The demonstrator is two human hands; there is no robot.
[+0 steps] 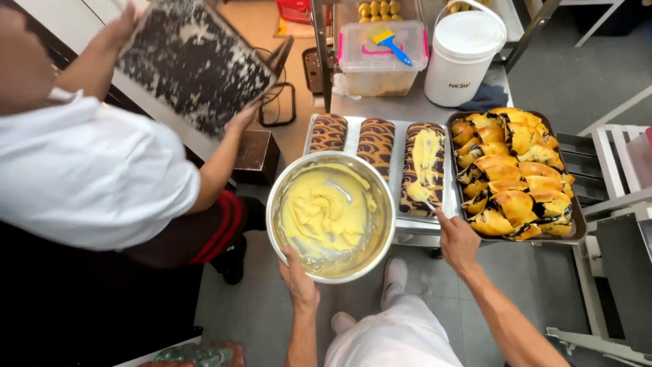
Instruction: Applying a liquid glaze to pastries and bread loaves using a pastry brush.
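My left hand (299, 280) grips the near rim of a steel bowl (380, 238) that holds yellow cream and is held up in front of the table. My right hand (456, 238) holds a small spreading tool (429, 204) whose tip touches the rightmost of three brown patterned cake rolls (424, 170). Yellow cream is smeared along the top of that roll. The other two rolls (353, 139) lie to its left on a pale tray (396, 163), bare of cream.
A dark tray (578, 228) of cut yellow and brown cake pieces sits right of the rolls. Behind stand a white bucket (465, 58) and a clear lidded box (380, 58). A person in white (88, 170) at left lifts a stained baking sheet (193, 64).
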